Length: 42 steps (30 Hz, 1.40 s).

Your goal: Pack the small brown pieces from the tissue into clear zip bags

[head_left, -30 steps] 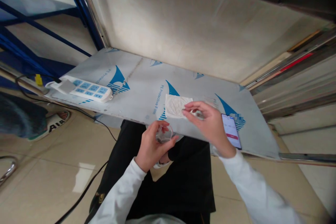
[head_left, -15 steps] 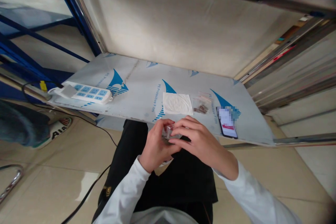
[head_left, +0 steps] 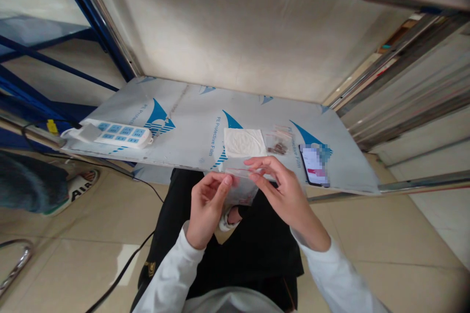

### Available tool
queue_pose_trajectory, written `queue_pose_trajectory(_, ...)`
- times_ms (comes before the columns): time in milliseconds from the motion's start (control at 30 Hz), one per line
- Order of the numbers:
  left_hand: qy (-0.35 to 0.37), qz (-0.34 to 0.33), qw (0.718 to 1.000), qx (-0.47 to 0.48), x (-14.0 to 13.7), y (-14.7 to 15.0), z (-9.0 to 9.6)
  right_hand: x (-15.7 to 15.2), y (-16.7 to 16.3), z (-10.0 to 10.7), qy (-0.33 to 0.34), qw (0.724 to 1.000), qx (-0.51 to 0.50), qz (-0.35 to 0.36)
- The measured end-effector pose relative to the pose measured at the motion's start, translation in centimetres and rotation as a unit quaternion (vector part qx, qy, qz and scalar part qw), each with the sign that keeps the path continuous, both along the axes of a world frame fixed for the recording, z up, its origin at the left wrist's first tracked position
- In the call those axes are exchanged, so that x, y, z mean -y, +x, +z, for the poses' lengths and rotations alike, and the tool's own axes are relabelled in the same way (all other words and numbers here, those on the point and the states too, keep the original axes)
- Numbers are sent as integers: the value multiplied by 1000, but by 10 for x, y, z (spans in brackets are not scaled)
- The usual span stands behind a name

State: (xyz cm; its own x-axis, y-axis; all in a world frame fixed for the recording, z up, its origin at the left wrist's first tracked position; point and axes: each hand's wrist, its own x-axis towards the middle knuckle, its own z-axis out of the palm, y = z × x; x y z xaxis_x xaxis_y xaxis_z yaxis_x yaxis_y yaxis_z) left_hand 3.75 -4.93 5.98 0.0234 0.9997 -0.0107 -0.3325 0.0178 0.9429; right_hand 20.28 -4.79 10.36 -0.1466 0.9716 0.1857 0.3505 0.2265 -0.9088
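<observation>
A small clear zip bag hangs between my hands over my lap, its top edge stretched sideways. My left hand pinches the bag's upper left corner between thumb and forefinger. At the upper right corner, my right hand grips it with thumb and fingertips. Reddish marks show near the bag's lower edge; I cannot tell whether anything lies inside. Just beyond my hands, a folded white tissue rests on the shelf. Beside it lies another clear bag with small brown pieces in it.
A phone with a lit screen lies on the film-covered metal shelf, to the right. At the left end sits a white power strip with a plug in it. Another person's shoe stands on the floor at left.
My hands have drawn apart, and the zip bag, bunched up between my fingers before, is now spread out and hanging down. The view has shifted slightly.
</observation>
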Motion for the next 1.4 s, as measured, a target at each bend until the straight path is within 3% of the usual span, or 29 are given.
queue_pose_trajectory(100, -20, 15, 999, 30, 1, 1, 0, 5, -11, -16, -137, 977, -166, 2)
queue_pose_trajectory(167, -36, 14, 999, 18, 1, -1, -1, 9, -17, -25, -174, 959, -220, -39)
queue_pose_trajectory(300, -30, -20, 999, 7, 0, -11, 1, 16, -21, -31, -119, 958, -227, -131)
queue_pose_trajectory(500, -13, -17, 999, -24, -1, -13, 9, 23, -23, -28, -123, 961, -226, -101)
queue_pose_trajectory(700, -35, -35, 998, -27, 1, -14, 4, 22, -32, -33, -107, 946, -262, -158)
queue_pose_trajectory(1067, -18, 18, 998, -60, 0, -16, 9, 25, -34, -37, -112, 944, -254, -176)
queue_pose_trajectory(1400, 0, 18, 997, -77, 1, -17, 3, 28, -36, -37, -118, 947, -236, -180)
